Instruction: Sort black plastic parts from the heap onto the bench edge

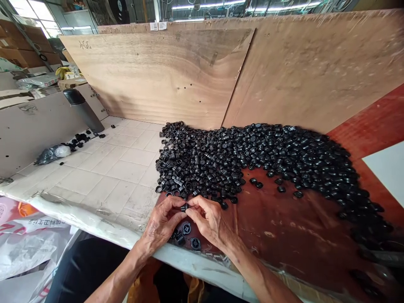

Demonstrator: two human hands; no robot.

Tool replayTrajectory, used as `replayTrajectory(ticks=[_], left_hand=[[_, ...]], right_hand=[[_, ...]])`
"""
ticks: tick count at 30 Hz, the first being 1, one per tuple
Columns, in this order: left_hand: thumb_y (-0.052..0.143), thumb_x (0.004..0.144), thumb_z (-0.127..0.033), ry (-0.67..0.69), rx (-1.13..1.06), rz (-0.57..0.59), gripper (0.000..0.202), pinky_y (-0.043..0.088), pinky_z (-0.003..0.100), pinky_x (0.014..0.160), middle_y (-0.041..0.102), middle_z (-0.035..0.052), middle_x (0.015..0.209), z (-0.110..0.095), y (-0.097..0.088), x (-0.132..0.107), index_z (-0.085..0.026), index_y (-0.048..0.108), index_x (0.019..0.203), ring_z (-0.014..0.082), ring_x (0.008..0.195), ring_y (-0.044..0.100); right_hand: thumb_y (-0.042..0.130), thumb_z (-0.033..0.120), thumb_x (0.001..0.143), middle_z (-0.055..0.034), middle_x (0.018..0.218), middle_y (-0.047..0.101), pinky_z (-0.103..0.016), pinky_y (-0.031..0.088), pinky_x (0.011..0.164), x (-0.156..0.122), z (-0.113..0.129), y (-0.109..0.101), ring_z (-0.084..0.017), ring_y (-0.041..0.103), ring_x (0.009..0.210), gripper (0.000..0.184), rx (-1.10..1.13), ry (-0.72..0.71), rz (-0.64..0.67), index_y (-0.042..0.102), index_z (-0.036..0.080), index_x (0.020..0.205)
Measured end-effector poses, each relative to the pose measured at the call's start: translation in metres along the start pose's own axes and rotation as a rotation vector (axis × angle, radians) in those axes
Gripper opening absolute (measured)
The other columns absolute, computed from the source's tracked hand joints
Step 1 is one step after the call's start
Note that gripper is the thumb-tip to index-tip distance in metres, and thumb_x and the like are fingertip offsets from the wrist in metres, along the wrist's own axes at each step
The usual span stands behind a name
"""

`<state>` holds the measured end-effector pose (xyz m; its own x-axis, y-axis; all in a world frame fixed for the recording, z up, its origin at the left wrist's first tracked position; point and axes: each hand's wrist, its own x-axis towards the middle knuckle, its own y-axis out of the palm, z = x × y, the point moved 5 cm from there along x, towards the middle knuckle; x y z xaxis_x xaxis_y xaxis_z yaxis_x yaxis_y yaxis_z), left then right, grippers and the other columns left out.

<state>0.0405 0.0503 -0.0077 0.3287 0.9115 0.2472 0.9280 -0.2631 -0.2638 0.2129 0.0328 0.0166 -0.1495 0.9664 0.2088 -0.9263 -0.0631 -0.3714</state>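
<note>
Between the fingertips of my left hand (164,221) and my right hand (208,216) is a small black plastic cap (184,208). Both hands pinch it, thumbs below and index fingers above, close over the table's front edge. Just under them lie a few more black caps, one round cap with a spoked inside (186,228) and another spoked cap (195,243) nearer the edge. A large pile of black caps (202,160) spreads behind my hands and off to the right. Fine detail of the held cap is partly covered by my fingers.
Tall plywood boards (164,71) wall off the back. At the left, a dark bottle (83,110) leans by the side panel, near a black plastic bag (49,155) and scattered black bits. Pale tiled surface (116,168) lies left, a dark red board (268,223) right. Plastic bags (28,244) hang lower left.
</note>
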Motion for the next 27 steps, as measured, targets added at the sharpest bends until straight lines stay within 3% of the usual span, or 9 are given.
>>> replayTrajectory(ticks=[5, 7, 10, 12, 16, 18, 21, 24, 27], left_hand=[[0.068, 0.1, -0.021, 0.171, 0.108, 0.051, 0.013, 0.059, 0.036, 0.095, 0.075, 0.007, 0.115, -0.011, 0.001, 0.002, -0.024, 0.069, 0.112, 0.0213, 0.108, 0.072], [0.065, 0.099, -0.019, 0.17, 0.169, 0.075, 0.012, 0.058, 0.036, 0.094, 0.075, 0.0071, 0.113, -0.017, 0.002, 0.002, -0.023, 0.069, 0.11, 0.0212, 0.107, 0.071], [0.067, 0.093, -0.022, 0.03, 0.279, 0.136, 0.004, 0.055, 0.03, 0.077, 0.074, 0.0037, 0.093, -0.022, 0.001, 0.0, -0.021, 0.07, 0.096, 0.019, 0.085, 0.069], [0.069, 0.091, -0.031, -0.099, 0.321, 0.153, 0.015, 0.049, 0.028, 0.065, 0.069, 0.001, 0.078, -0.02, -0.001, -0.002, -0.02, 0.067, 0.081, 0.0168, 0.07, 0.064], [0.064, 0.093, -0.05, -0.285, 0.431, -0.107, 0.042, 0.042, 0.028, 0.059, 0.058, -0.0023, 0.061, -0.008, -0.018, -0.002, -0.022, 0.054, 0.064, 0.0151, 0.058, 0.055], [0.068, 0.09, -0.045, -0.332, 0.497, -0.22, 0.031, 0.045, 0.029, 0.061, 0.059, -0.0038, 0.063, 0.0, -0.023, 0.001, -0.022, 0.056, 0.072, 0.0158, 0.057, 0.056], [0.075, 0.085, -0.032, -0.346, 0.612, -0.274, 0.021, 0.053, 0.034, 0.074, 0.069, 0.001, 0.083, 0.009, -0.027, 0.008, -0.02, 0.064, 0.099, 0.0215, 0.074, 0.068], [0.074, 0.088, -0.026, -0.28, 0.727, -0.168, 0.025, 0.057, 0.039, 0.087, 0.071, 0.0073, 0.102, 0.011, -0.026, 0.019, -0.018, 0.067, 0.112, 0.0261, 0.091, 0.072], [0.069, 0.093, -0.023, -0.19, 0.793, -0.024, 0.018, 0.057, 0.04, 0.091, 0.069, 0.0086, 0.107, 0.012, -0.023, 0.026, -0.019, 0.069, 0.11, 0.0262, 0.093, 0.072]], right_hand=[[0.061, 0.022, 0.094, 0.0013, 0.075, 0.071, -0.024, 0.044, 0.061, -0.001, -0.012, 0.006, -0.016, 0.065, 0.068, 0.006, 0.023, 0.187, 0.069, 0.066, 0.022, 0.091], [0.06, 0.019, 0.092, 0.0023, 0.07, 0.068, -0.023, 0.041, 0.058, -0.001, -0.014, 0.008, -0.015, 0.062, 0.063, 0.007, 0.016, 0.227, 0.106, 0.066, 0.021, 0.088], [0.062, 0.022, 0.092, 0.0018, 0.065, 0.066, -0.024, 0.038, 0.056, 0.0, -0.014, 0.009, -0.015, 0.06, 0.06, 0.013, -0.043, 0.197, 0.107, 0.064, 0.021, 0.08], [0.064, 0.025, 0.093, 0.0006, 0.066, 0.066, -0.025, 0.039, 0.059, 0.0, -0.015, 0.007, -0.016, 0.061, 0.061, 0.016, -0.11, 0.142, 0.064, 0.062, 0.021, 0.078], [0.062, 0.018, 0.09, 0.001, 0.066, 0.064, -0.026, 0.04, 0.06, -0.001, -0.02, -0.004, -0.016, 0.06, 0.059, 0.01, -0.29, 0.04, -0.062, 0.06, 0.022, 0.081], [0.06, 0.018, 0.089, 0.0021, 0.064, 0.061, -0.025, 0.039, 0.059, -0.003, -0.022, -0.015, -0.015, 0.057, 0.057, 0.01, -0.357, 0.019, -0.156, 0.059, 0.023, 0.081], [0.057, 0.02, 0.09, 0.0033, 0.063, 0.057, -0.025, 0.038, 0.056, -0.005, -0.025, -0.03, -0.014, 0.053, 0.053, 0.01, -0.388, -0.011, -0.25, 0.058, 0.024, 0.08], [0.056, 0.022, 0.09, 0.0027, 0.067, 0.059, -0.025, 0.04, 0.056, -0.005, -0.028, -0.041, -0.014, 0.052, 0.054, 0.009, -0.373, -0.023, -0.299, 0.059, 0.023, 0.082], [0.058, 0.019, 0.087, -0.0001, 0.077, 0.062, -0.026, 0.045, 0.059, -0.006, -0.031, -0.052, -0.015, 0.056, 0.06, 0.005, -0.421, -0.002, -0.369, 0.062, 0.022, 0.087]])
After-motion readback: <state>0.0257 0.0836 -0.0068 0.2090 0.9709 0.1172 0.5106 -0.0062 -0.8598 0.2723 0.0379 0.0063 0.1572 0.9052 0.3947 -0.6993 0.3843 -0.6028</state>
